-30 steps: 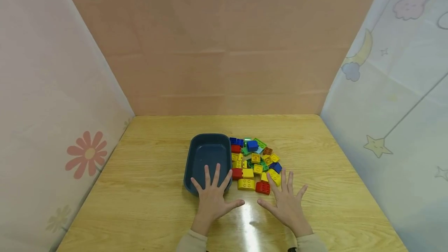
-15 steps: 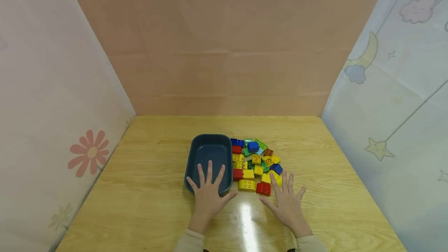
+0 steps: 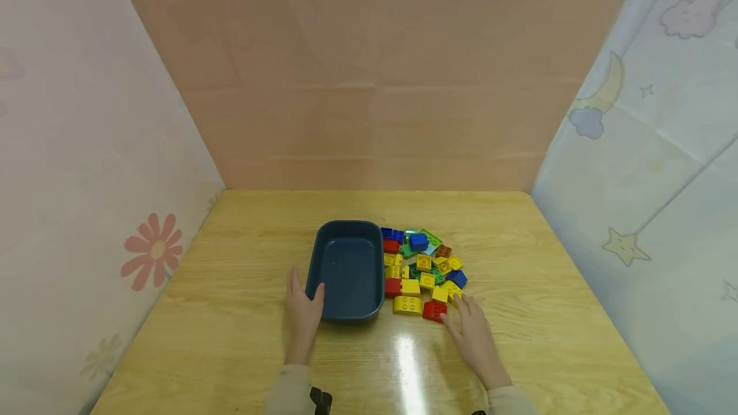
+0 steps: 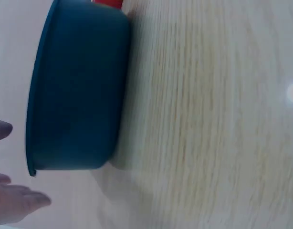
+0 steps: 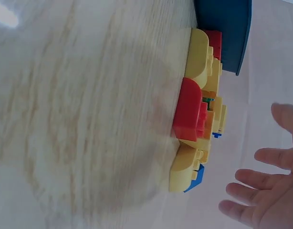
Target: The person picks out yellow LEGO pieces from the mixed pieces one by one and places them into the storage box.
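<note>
A dark blue plastic tub point(image 3: 348, 274) stands on the table, its inside bare. Beside its near left corner is my left hand point(image 3: 303, 319), thumb by the rim and fingers along the outer side. In the left wrist view, a gap shows between those fingers point(image 4: 27, 202) and the tub wall point(image 4: 79, 90). My right hand point(image 3: 477, 344) hovers at the near right of a pile of toy building bricks, fingers spread and holding nothing in the right wrist view. Closest to it lie a red brick point(image 3: 435, 310) and a yellow brick point(image 3: 453, 292).
Bricks in yellow, green, blue and red spread along the tub's right side, among them a yellow arched brick point(image 3: 407, 305) and a blue brick point(image 3: 418, 241). The wooden table point(image 3: 248, 261) meets fabric walls at the left, back and right.
My left hand has moved left, from over the tub's near end to its left side, with its fingers drawn together. The right hand has lowered slightly, its fingers less spread in the head view.
</note>
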A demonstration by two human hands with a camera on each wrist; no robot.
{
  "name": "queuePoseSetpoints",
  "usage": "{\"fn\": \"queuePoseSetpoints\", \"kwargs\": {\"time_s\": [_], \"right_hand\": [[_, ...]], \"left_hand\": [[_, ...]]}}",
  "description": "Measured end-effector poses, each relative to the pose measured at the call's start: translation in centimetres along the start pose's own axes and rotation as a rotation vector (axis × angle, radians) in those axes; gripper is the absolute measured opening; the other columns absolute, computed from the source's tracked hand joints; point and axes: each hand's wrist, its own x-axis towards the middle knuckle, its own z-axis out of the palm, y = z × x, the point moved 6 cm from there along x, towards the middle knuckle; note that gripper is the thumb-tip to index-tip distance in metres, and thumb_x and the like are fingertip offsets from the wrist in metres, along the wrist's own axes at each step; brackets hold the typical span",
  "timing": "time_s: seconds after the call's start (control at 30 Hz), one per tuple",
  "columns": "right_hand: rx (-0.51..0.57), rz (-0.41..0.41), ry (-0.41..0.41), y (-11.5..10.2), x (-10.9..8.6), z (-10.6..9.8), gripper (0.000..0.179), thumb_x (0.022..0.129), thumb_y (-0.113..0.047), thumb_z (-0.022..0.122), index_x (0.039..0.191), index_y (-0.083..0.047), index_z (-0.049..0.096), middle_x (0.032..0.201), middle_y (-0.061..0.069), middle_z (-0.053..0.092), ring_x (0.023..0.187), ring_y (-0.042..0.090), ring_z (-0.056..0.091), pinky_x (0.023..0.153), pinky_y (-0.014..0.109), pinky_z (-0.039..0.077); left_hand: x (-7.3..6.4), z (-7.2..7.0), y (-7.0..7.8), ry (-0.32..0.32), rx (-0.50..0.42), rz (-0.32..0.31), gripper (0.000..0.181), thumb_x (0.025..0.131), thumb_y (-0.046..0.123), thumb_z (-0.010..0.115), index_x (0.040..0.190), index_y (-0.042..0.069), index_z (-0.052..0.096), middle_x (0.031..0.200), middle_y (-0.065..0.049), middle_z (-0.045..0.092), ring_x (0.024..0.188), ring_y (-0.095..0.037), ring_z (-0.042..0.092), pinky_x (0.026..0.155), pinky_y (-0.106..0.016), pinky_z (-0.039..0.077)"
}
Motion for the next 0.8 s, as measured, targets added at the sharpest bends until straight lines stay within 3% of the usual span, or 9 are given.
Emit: {"fn": "queuePoseSetpoints", "kwargs": {"time_s": [0.17, 0.3, 0.57, 0.67, 0.8], "right_hand": [[0.095, 0.004, 0.019, 0.5, 0.7, 0.3, 0.041, 0.087, -0.013, 0.056, 0.117, 0.014, 0.049, 0.117, 0.032, 0.046, 0.110, 0.045, 0.041, 0.090, 0.055, 0.035], [0.111, 0.008, 0.022, 0.9, 1.9, 0.7, 0.037, 0.086, -0.009, 0.057, 0.114, 0.014, 0.051, 0.114, 0.031, 0.050, 0.107, 0.044, 0.045, 0.088, 0.054, 0.037], [0.108, 0.070, 0.016, 1.9, 4.0, 1.8, 0.038, 0.084, -0.010, 0.060, 0.111, 0.014, 0.053, 0.109, 0.030, 0.053, 0.102, 0.042, 0.049, 0.085, 0.051, 0.041], [0.089, 0.100, 0.003, 2.0, 4.5, 2.0, 0.041, 0.082, -0.013, 0.062, 0.111, 0.014, 0.053, 0.108, 0.030, 0.054, 0.100, 0.042, 0.050, 0.083, 0.050, 0.042], [0.036, 0.133, -0.021, 2.0, 4.9, 2.2, 0.042, 0.080, -0.016, 0.065, 0.108, 0.014, 0.055, 0.103, 0.029, 0.056, 0.095, 0.040, 0.053, 0.080, 0.049, 0.044]], "left_hand": [[0.6, 0.6, -1.6, -0.059, -0.035, -0.138, 0.060, 0.083, 0.003, 0.057, 0.133, -0.012, 0.026, 0.132, -0.033, 0.032, 0.119, -0.045, 0.033, 0.094, -0.052, 0.032], [1.3, 1.1, -2.2, -0.059, -0.055, -0.180, 0.053, 0.081, -0.003, 0.055, 0.128, -0.015, 0.034, 0.125, -0.034, 0.040, 0.114, -0.045, 0.039, 0.092, -0.050, 0.036], [1.8, 1.9, -2.8, 0.064, 0.010, -0.165, 0.029, 0.076, -0.007, 0.056, 0.104, -0.013, 0.056, 0.100, -0.030, 0.058, 0.096, -0.043, 0.054, 0.079, -0.050, 0.044], [1.7, 2.0, -2.9, 0.108, 0.017, -0.178, 0.031, 0.075, -0.010, 0.051, 0.106, -0.014, 0.056, 0.101, -0.031, 0.058, 0.096, -0.044, 0.053, 0.078, -0.051, 0.045], [1.6, 2.3, -3.0, 0.115, 0.000, -0.198, 0.036, 0.075, -0.014, 0.048, 0.110, -0.017, 0.052, 0.106, -0.033, 0.055, 0.101, -0.044, 0.051, 0.080, -0.051, 0.044]]}}
